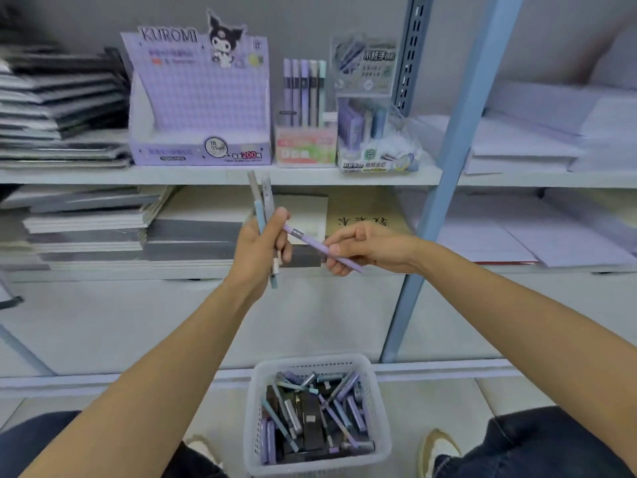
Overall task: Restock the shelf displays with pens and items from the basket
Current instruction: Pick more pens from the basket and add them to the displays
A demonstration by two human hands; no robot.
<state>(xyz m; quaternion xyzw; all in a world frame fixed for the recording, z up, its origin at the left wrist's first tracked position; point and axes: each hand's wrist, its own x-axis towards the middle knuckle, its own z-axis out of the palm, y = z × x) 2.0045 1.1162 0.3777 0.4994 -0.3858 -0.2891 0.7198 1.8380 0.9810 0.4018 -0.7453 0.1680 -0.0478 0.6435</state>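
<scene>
The left hand (262, 243), grip closed, holds a few pens (266, 196); the right hand (362, 248) pinches a purple pen (309, 241) just beside it. Best align them (caps one way) before reaching the far pen display (305, 150), above the near basket (310, 361).

basket (376, 408) on floor (482, 398) before lower shelf (103, 274), display boxes (200, 125) on upper shelf (103, 175), probably notebooks (58, 108) stacked left
</scene>
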